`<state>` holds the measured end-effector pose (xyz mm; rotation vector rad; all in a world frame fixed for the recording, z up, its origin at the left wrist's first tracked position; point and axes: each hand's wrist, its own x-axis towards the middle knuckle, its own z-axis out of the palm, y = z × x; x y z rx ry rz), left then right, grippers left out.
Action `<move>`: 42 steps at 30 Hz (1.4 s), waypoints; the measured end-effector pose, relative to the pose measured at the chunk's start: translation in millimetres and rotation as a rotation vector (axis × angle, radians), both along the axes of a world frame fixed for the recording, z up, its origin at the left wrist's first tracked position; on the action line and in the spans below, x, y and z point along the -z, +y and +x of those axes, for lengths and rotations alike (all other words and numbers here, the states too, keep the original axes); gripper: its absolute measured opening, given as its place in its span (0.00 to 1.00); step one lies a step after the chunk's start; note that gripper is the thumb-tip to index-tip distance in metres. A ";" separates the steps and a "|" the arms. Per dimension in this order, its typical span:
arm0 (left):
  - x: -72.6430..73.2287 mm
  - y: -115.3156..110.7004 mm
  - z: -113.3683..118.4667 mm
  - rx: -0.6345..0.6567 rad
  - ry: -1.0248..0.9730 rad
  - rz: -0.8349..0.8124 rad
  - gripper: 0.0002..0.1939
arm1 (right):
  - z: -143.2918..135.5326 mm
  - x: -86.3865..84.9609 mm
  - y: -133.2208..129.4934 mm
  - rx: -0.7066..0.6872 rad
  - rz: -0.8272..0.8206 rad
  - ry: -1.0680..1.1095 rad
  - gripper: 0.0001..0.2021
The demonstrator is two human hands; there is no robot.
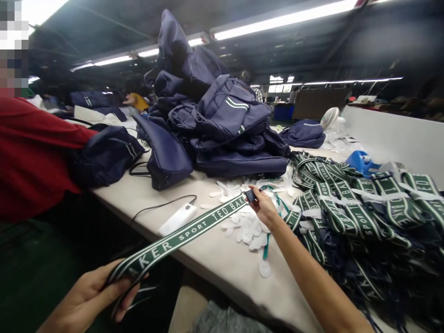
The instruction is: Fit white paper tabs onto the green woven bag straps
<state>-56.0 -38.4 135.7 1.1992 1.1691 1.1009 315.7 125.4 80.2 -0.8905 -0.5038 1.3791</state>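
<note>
A green webbing strap point(194, 230) with white stripes and "TED BAKER SPORT" lettering stretches diagonally between my two hands. At the lower left, my left hand point(92, 293) is closed around its near end, where the strap folds over. My right hand point(263, 208) pinches the dark end piece at the far end, above the table. Beneath that hand lie many white paper-like tabs point(248, 229) and some thin teal strips point(266, 245). Just to the right rises a heap of matching straps point(360, 208), several bundled with white bands.
Navy bags point(225, 111) form a tall pile at the table's back. A white power bank point(177, 219) with a black cable lies near the front edge. A blue tape dispenser point(360, 163) and a small fan point(330, 118) stand right. A person in a red sleeve point(38, 152) is at left.
</note>
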 end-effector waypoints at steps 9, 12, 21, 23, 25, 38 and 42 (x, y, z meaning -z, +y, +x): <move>2.4 12.1 -7.8 -0.020 0.064 0.039 0.10 | -2.2 11.6 2.9 -0.015 -0.053 -0.005 0.07; -9.7 22.4 -0.6 0.043 -0.094 0.195 0.09 | -11.6 15.0 1.0 -0.039 -0.115 -0.020 0.08; -93.7 62.2 73.1 -0.017 -0.561 0.593 0.09 | -75.3 48.1 -43.5 -0.322 -0.214 -0.145 0.06; -102.7 67.0 79.1 -0.001 -0.565 0.612 0.07 | -88.9 53.6 -58.6 -0.421 -0.180 -0.191 0.11; -109.6 70.6 84.2 0.020 -0.569 0.624 0.07 | -99.5 56.6 -70.1 -0.516 -0.131 -0.237 0.15; -127.0 62.0 109.1 0.062 -0.366 0.307 0.06 | -89.7 -12.3 -80.0 -0.491 0.421 -0.609 0.23; -125.3 61.3 120.5 0.182 -0.373 0.136 0.09 | -100.7 -62.2 -90.1 -0.574 0.720 -0.307 0.34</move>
